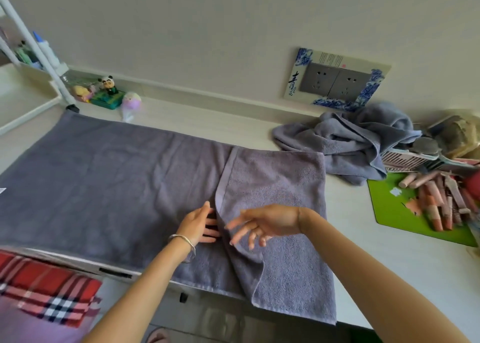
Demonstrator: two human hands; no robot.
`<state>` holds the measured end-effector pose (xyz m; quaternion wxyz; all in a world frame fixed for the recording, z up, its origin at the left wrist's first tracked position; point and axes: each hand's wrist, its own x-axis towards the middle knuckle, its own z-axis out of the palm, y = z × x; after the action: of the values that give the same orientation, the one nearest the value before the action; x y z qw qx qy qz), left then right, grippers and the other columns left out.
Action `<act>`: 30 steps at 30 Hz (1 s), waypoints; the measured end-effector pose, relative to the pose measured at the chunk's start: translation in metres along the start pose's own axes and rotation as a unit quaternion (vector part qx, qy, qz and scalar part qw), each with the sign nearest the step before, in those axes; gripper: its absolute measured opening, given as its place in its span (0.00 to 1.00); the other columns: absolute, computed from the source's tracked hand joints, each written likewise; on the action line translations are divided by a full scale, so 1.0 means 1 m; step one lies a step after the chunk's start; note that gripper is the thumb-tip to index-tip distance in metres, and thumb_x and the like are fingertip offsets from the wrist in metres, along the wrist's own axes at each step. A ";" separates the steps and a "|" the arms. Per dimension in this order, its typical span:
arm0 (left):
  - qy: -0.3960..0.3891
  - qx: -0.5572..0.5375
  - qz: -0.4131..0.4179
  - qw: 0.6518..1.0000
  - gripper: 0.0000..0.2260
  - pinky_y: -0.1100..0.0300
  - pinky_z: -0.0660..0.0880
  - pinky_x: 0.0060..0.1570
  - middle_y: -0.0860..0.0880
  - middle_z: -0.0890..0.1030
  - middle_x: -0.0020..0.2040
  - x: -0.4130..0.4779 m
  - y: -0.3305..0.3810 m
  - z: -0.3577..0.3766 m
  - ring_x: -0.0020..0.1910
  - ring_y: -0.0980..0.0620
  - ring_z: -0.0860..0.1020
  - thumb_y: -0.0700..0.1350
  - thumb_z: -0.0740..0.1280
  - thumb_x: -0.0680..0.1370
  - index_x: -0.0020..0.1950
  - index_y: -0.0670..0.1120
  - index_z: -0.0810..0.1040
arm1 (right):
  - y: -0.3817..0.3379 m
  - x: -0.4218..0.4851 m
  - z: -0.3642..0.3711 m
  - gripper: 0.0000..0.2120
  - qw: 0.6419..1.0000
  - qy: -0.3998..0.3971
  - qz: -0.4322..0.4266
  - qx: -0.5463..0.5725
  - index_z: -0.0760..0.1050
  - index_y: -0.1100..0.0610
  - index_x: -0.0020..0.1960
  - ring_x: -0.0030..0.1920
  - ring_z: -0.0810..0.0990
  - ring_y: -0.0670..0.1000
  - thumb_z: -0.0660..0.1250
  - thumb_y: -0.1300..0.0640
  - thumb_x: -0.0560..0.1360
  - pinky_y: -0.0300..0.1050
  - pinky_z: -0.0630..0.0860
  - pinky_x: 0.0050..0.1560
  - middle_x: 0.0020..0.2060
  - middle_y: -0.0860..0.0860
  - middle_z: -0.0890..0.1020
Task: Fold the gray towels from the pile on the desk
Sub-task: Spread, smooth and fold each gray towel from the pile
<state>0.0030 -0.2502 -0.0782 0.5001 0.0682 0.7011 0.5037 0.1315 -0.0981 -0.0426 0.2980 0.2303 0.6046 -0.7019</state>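
A large gray towel [109,181] lies spread flat across the white desk [389,264]. Its right end is folded over leftward into a flap [275,186], and its near edge hangs over the desk front. My left hand [198,224] rests flat on the towel beside the flap's edge, its fingertips slipped under that edge. My right hand [262,223] hovers just above the flap with fingers spread and loosely bent, holding nothing. A crumpled pile of gray towels [348,140] sits at the back right by the wall.
Small toys [109,93] and a white shelf frame [33,57] stand at the back left. A green mat [387,207] with pink sticks and a basket of clutter [426,158] fill the right side. A wall socket panel [335,80] is above the pile. Red plaid fabric [44,285] lies below the desk.
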 end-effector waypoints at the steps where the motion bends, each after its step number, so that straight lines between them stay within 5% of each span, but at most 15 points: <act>1: 0.001 0.002 0.000 1.000 0.21 0.56 0.77 0.35 0.42 0.79 0.45 -0.001 0.000 0.000 0.31 0.48 0.80 0.54 0.52 0.82 0.66 0.41 0.70 | -0.002 0.001 -0.003 0.17 0.999 0.024 -0.024 0.016 0.74 0.53 0.58 0.40 0.80 0.48 0.49 0.49 0.83 0.37 0.74 0.37 0.51 0.52 0.82; 5: -0.001 0.023 0.001 1.000 0.18 0.57 0.78 0.37 0.41 0.78 0.50 -0.006 -0.005 -0.002 0.36 0.47 0.80 0.52 0.58 0.80 0.64 0.42 0.71 | -0.007 0.016 -0.037 0.14 0.930 0.343 -0.128 -0.010 0.74 0.58 0.63 0.53 0.77 0.51 0.62 0.54 0.79 0.41 0.73 0.48 0.56 0.53 0.79; 7: 0.005 0.047 0.005 0.999 0.19 0.60 0.78 0.35 0.42 0.79 0.50 -0.006 -0.009 -0.001 0.36 0.48 0.80 0.51 0.62 0.79 0.65 0.41 0.71 | -0.006 0.024 -0.060 0.17 0.897 0.414 -0.142 -0.067 0.73 0.54 0.64 0.59 0.73 0.50 0.67 0.53 0.76 0.43 0.72 0.53 0.61 0.53 0.75; 12: 0.026 0.040 0.013 0.999 0.18 0.57 0.78 0.37 0.45 0.79 0.45 -0.003 -0.010 0.011 0.36 0.48 0.79 0.50 0.66 0.77 0.62 0.40 0.73 | 0.008 0.046 -0.079 0.21 0.886 0.415 -0.098 -0.182 0.72 0.53 0.66 0.70 0.66 0.52 0.67 0.48 0.75 0.49 0.64 0.69 0.69 0.52 0.70; 15: 0.039 0.061 0.021 0.997 0.17 0.51 0.80 0.43 0.48 0.79 0.43 0.001 -0.012 0.014 0.38 0.47 0.80 0.53 0.67 0.76 0.59 0.43 0.74 | 0.042 0.047 -0.068 0.23 0.828 0.426 -0.040 -0.364 0.58 0.44 0.74 0.77 0.48 0.49 0.53 0.43 0.81 0.49 0.44 0.75 0.77 0.47 0.53; 18: 0.015 0.113 0.022 0.993 0.15 0.51 0.81 0.44 0.49 0.80 0.43 0.000 -0.014 0.019 0.39 0.47 0.82 0.56 0.67 0.75 0.54 0.48 0.73 | 0.077 0.028 -0.062 0.26 0.768 0.453 -0.025 -0.452 0.45 0.38 0.75 0.76 0.40 0.47 0.48 0.39 0.80 0.49 0.36 0.75 0.76 0.43 0.44; 21: 0.005 0.159 0.021 0.987 0.17 0.52 0.82 0.39 0.49 0.81 0.43 -0.004 -0.014 0.028 0.37 0.47 0.83 0.58 0.67 0.73 0.53 0.48 0.73 | 0.088 0.014 -0.065 0.27 0.764 0.445 -0.013 -0.467 0.44 0.38 0.75 0.76 0.40 0.47 0.48 0.37 0.79 0.48 0.36 0.75 0.77 0.43 0.44; 24: 0.035 0.195 0.027 0.980 0.20 0.54 0.81 0.34 0.48 0.81 0.42 -0.003 -0.010 0.036 0.35 0.47 0.83 0.60 0.68 0.72 0.50 0.44 0.76 | 0.072 0.011 -0.075 0.30 0.774 0.453 -0.046 -0.439 0.57 0.44 0.74 0.75 0.52 0.51 0.49 0.33 0.76 0.50 0.46 0.75 0.75 0.47 0.57; 27: 0.040 0.187 -0.001 0.982 0.15 0.52 0.82 0.35 0.44 0.81 0.43 0.004 -0.006 0.039 0.37 0.44 0.83 0.54 0.68 0.75 0.47 0.42 0.77 | 0.036 0.016 -0.089 0.27 0.776 0.510 -0.114 -0.355 0.66 0.51 0.70 0.72 0.61 0.54 0.54 0.37 0.77 0.52 0.55 0.72 0.71 0.50 0.66; 30: 0.020 0.198 -0.027 0.980 0.09 0.52 0.82 0.37 0.42 0.81 0.46 0.011 -0.004 0.035 0.40 0.44 0.81 0.46 0.65 0.76 0.50 0.41 0.77 | 0.012 0.030 -0.104 0.29 0.767 0.518 -0.085 -0.369 0.63 0.53 0.72 0.73 0.59 0.53 0.62 0.42 0.76 0.52 0.55 0.73 0.72 0.51 0.64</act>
<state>0.0264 -0.2234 -0.0883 0.4758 0.1372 0.7985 0.3423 0.1144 -0.0009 -0.0885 -0.0597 0.3788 0.8967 -0.2210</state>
